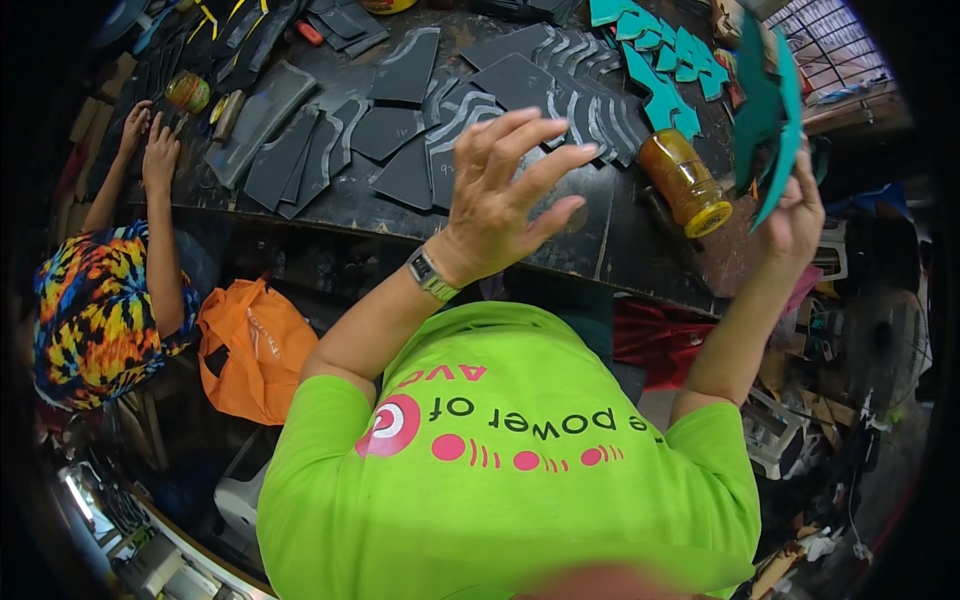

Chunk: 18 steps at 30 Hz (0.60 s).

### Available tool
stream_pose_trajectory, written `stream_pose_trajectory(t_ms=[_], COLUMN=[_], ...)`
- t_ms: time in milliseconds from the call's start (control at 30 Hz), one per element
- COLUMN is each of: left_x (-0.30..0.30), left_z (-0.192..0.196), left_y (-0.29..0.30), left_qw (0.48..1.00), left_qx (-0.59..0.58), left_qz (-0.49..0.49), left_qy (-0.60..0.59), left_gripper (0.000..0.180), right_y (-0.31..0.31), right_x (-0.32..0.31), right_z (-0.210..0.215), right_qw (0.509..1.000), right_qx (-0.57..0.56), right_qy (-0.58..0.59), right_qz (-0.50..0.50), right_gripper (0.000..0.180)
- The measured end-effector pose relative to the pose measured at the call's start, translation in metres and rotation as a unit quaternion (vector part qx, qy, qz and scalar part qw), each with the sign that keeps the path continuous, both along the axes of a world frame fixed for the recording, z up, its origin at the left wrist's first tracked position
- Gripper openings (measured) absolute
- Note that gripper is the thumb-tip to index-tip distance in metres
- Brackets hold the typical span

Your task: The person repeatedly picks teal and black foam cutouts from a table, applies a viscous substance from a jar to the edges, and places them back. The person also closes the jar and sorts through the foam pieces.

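My left hand (505, 190), with a watch on its wrist, hovers above the near part of the table with its fingers spread and nothing in them. At the right, my right hand (795, 215) pinches teal cut pieces (762, 110) by their lower end and holds them up off the table. Between my hands a glass jar (680, 170) of amber liquid with a yellow lid lies at the table's near edge. Beyond my left hand, dark grey cut pieces (520, 85) with pale bands along their curved edges overlap in rows.
More teal pieces (665, 60) are spread at the far right of the dark table (565, 235). On the left, a co-worker's hands (160, 155) rest near a second jar (188, 92). An orange bag (255, 350) hangs below the table edge. A fan (890, 345) stands at right.
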<state>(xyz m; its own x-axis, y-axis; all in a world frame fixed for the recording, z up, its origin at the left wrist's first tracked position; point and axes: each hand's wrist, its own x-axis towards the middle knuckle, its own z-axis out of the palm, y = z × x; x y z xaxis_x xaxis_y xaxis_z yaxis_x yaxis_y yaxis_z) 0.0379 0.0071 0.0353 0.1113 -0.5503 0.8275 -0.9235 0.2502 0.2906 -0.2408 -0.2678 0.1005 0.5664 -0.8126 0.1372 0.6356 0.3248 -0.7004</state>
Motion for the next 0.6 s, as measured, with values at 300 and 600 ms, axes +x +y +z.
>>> stream_pose_trajectory(t_ms=[300,600], left_x=[0.024,0.017], left_z=[-0.001,-0.015], left_y=[-0.013,-0.01], left_qw=[0.999,0.999], left_qx=[-0.047,0.013], left_qz=[0.001,0.02], left_qy=[-0.01,-0.04], left_gripper=[0.063,0.053], right_y=[0.148,0.159], right_x=[0.105,0.099], right_z=[-0.035,-0.022], right_qw=[0.994,0.99], right_qx=[0.012,-0.01], right_qy=[0.095,0.127], right_qz=[0.054,0.055], right_gripper=[0.098,0.101])
